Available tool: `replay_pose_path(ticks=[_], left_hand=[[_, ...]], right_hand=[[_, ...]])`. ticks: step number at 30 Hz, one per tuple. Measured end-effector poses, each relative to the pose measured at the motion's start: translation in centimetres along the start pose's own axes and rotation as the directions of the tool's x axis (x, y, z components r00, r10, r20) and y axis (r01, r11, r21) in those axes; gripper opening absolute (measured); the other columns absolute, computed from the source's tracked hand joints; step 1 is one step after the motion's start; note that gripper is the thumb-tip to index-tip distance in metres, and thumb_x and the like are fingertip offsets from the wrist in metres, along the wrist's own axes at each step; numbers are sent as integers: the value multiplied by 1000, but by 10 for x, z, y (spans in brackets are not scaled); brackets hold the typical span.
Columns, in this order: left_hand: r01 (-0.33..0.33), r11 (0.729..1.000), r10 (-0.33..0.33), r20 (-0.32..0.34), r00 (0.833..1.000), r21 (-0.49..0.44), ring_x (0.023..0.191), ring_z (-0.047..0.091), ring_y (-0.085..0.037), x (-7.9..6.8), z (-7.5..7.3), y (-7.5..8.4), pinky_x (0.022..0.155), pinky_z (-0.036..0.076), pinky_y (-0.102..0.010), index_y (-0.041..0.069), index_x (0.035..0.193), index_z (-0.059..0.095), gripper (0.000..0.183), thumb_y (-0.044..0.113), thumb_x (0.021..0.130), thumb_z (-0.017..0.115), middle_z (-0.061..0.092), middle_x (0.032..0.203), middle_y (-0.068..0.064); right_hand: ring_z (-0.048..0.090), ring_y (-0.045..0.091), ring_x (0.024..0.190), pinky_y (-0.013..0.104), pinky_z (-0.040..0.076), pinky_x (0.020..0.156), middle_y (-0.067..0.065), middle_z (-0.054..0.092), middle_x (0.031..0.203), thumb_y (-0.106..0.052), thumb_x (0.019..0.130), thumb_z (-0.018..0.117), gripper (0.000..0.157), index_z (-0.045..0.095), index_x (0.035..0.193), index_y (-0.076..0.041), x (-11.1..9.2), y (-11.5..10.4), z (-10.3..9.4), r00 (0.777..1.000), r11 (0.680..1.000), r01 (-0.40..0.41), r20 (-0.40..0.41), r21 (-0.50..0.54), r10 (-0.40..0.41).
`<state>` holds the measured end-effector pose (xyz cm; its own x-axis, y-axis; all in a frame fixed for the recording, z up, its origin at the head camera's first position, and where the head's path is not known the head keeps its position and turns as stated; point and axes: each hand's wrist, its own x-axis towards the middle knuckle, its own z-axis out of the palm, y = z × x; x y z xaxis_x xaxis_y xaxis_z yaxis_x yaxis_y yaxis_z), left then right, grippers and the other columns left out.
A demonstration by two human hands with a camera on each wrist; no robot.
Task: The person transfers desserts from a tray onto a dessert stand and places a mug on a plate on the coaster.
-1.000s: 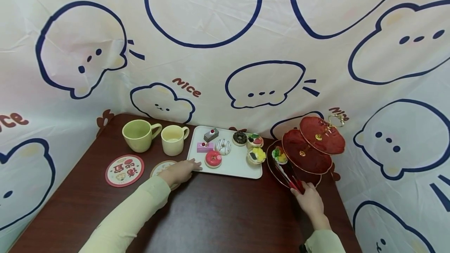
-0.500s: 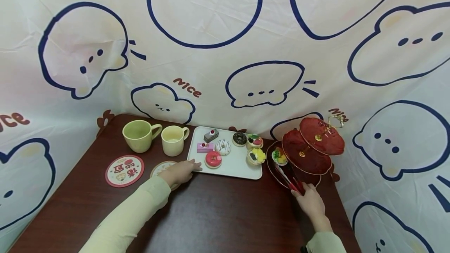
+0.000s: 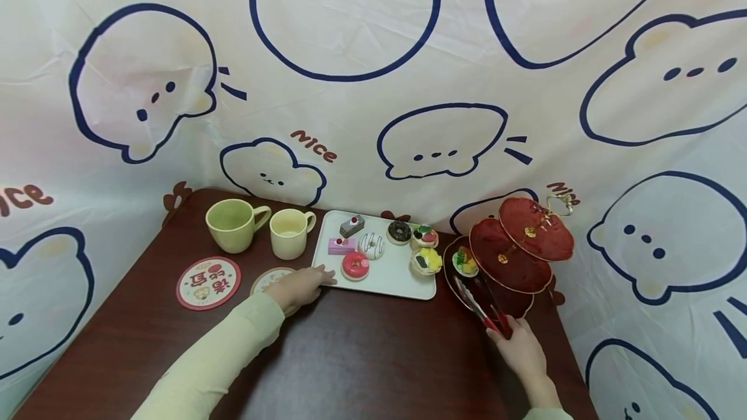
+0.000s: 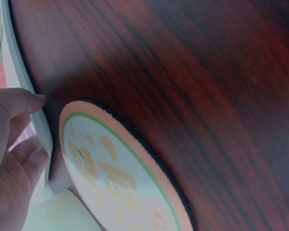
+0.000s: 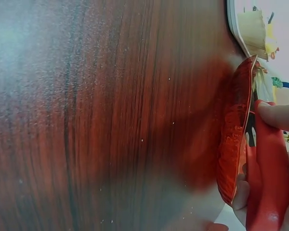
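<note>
My right hand [image 3: 522,352] grips red-handled tongs [image 3: 477,302] over the bottom plate [image 3: 448,271] of a red tiered stand. The arms of the tongs stand apart, tips just in front of a toy fruit tart [image 3: 465,262] lying on that plate. In the right wrist view the red tong handle [image 5: 272,168] lies under my thumb, beside the plate's edge. My left hand [image 3: 299,286] holds the front left corner of a white tray [image 3: 385,285], with fingertips at its rim [image 4: 44,130] in the left wrist view.
On the tray lie donuts [image 3: 355,266], cake slices [image 3: 341,246] and two tarts [image 3: 426,260]. Two upper tiers [image 3: 510,258] overhang the bottom plate. Left of the tray stand two mugs [image 3: 231,225]; a round coaster [image 3: 208,282] lies in front, another coaster [image 4: 120,168] beside my left hand.
The arms of the tongs have spread apart and drawn back slightly from the tart, which stays on the bottom plate. My right hand has shifted a little toward me. My left hand stays put.
</note>
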<state>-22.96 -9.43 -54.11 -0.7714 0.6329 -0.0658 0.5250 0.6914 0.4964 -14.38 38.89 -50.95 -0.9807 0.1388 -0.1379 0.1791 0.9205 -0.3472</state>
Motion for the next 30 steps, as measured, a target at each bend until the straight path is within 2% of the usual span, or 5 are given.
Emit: replay_pose_path(ticks=[4,8,13,23,30], left_hand=[[22,1000,-22,12,1000,-6,138,45,-48,0,1,0,113,37,-58,-5,128,68,41,-12,89,58,57,142,-23],[46,999,-45,30,999,-12,140,44,-45,2,2,0,114,37,-56,-2,130,69,41,-11,90,60,57,144,-20],[44,999,-44,25,999,-9,140,44,-45,2,2,0,114,37,-56,-2,129,69,41,-11,90,61,57,144,-20],[34,999,-34,24,999,2,139,45,-46,2,0,1,113,37,-57,-2,129,69,40,-10,91,61,57,144,-20],[36,999,-36,27,999,4,139,45,-45,2,0,0,113,38,-57,-2,130,69,39,-9,92,60,57,144,-19]], right_hand=[[57,53,112,66,47,91,37,50,131,-42,97,66,78,44,141,19,-4,4,-1,1000,1000,-5,9,0,5],[60,47,105,64,49,86,34,51,127,-46,97,66,82,44,142,19,-11,6,-3,1000,1000,-16,10,10,16],[62,42,98,62,50,83,32,54,122,-41,96,67,76,47,140,17,-18,4,-6,1000,1000,-12,-4,13,12],[60,50,102,64,49,84,34,51,122,-49,96,66,82,45,139,19,-22,11,-8,1000,1000,-26,11,-4,26],[61,49,100,64,50,83,34,51,121,-47,95,67,81,46,139,18,-31,9,-11,1000,1000,-28,-7,-8,28]])
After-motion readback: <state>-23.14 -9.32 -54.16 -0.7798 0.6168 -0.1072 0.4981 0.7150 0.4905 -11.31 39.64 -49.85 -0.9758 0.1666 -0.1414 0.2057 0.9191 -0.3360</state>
